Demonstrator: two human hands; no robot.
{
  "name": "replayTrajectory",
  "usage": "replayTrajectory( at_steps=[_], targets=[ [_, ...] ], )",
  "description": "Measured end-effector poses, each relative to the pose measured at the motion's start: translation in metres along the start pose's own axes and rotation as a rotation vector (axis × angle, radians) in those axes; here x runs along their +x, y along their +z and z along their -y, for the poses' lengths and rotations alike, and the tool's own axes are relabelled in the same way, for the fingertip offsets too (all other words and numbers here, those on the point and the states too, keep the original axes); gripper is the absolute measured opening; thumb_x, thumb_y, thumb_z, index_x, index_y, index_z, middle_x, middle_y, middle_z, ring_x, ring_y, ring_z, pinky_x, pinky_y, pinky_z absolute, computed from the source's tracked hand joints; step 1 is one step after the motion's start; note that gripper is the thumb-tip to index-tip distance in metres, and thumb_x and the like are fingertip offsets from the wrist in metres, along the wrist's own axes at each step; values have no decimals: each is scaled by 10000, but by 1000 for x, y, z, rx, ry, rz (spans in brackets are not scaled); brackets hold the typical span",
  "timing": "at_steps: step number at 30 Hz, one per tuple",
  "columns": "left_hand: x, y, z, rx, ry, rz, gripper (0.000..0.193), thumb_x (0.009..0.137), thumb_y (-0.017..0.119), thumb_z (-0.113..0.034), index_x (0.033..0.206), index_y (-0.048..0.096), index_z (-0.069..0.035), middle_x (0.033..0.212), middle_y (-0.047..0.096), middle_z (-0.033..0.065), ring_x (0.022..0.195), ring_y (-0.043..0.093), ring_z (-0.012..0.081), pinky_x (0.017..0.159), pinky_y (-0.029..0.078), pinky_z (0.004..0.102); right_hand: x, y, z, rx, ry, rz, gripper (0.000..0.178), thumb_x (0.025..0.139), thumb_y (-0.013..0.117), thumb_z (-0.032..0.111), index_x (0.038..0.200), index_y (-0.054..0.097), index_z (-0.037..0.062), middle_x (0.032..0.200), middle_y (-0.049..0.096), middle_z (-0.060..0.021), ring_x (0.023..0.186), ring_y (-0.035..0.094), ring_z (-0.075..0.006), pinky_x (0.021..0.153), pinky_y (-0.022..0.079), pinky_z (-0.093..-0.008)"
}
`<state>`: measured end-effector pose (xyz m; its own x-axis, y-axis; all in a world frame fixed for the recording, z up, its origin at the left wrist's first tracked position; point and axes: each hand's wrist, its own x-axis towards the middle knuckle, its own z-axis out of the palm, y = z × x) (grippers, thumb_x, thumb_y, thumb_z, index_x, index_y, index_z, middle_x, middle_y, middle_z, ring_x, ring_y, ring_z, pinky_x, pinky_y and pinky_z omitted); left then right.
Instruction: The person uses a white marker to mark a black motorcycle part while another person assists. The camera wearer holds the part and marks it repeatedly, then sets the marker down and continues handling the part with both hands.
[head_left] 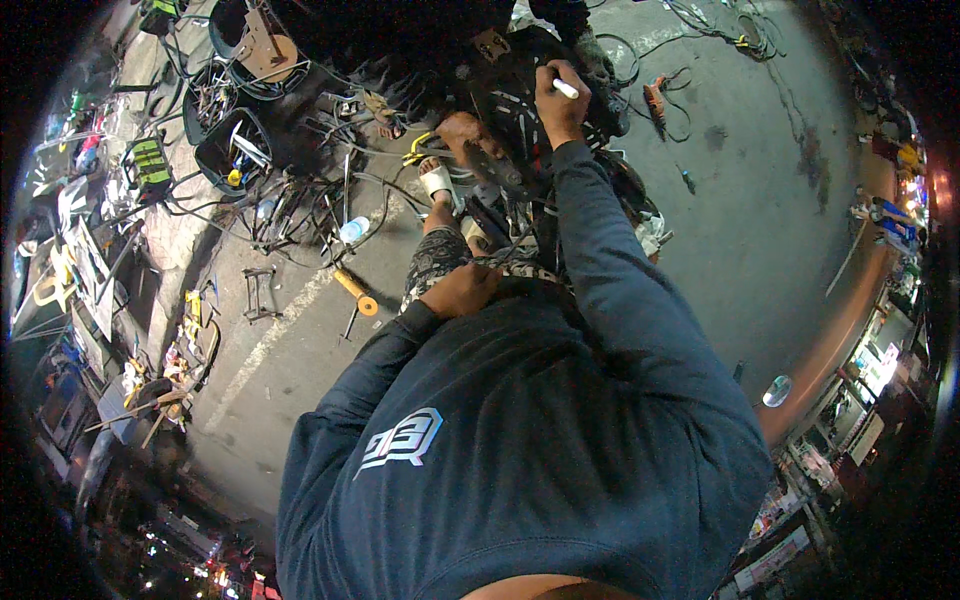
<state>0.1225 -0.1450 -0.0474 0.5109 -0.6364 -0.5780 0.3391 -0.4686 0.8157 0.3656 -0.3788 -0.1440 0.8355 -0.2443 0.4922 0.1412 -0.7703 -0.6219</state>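
Observation:
My right hand [562,106], at the end of an outstretched arm, is closed around a short white stick [566,88] that looks like a marker or chalk. It is over a dark, crowded mechanical assembly [515,100], whose parts are hard to make out. Low against my lap rests my left hand [462,291], back upward, next to my patterned shorts [437,262]; its fingertips are in shadow, and I see no object in it. A light-coloured sandal [436,180] is on my foot beside the assembly.
To the left, black buckets [235,155] hold tools and parts, with cables and metal pieces around them. An orange-yellow cylinder [356,292] and a small metal frame [260,293] lie on the pavement. At right are an orange tool [655,104] with a cord and a coiled cable [755,40].

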Motion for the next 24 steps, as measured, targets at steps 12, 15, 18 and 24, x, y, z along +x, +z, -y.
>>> replayTrajectory(
  at_steps=[12, 15, 18, 24],
  targets=[
    [9, 6, 24, 39, 136, 4, 397, 1019, 451, -273, 917, 633, 65, 840, 657, 309, 806, 659, 466, 708, 481, 521, 11, 0, -3, -1, 219, 95, 248, 862, 707, 292, 865, 691, 44, 831, 704, -178, 724, 683, -355, 624, 522, -424],
    [9, 4, 17, 92, 166, -7, 396, 1017, 453, -276, 895, 622, 62, 809, 652, 297, 794, 654, 466, 696, 481, 521, 20, -6, -8, 333, 432, -124, 251, 910, 622, 273, 824, 669, 42, 733, 671, -149, 656, 644, -316, 617, 489, -421],
    [5, 0, 10, 75, 30, 40, 412, 1020, 452, -294, 878, 612, 58, 787, 647, 286, 785, 652, 463, 691, 484, 521, 22, -14, -8, 152, 191, -134, 250, 912, 615, 288, 832, 652, 54, 743, 669, -141, 661, 641, -327, 627, 492, -430],
    [3, -1, 12, 94, 135, 26, 454, 1033, 445, -340, 924, 631, 60, 811, 652, 295, 801, 657, 464, 702, 489, 523, 15, -14, 6, 139, 145, -12, 186, 886, 661, 218, 838, 664, 38, 702, 672, -162, 638, 674, -330, 589, 510, -399]
  ],
)
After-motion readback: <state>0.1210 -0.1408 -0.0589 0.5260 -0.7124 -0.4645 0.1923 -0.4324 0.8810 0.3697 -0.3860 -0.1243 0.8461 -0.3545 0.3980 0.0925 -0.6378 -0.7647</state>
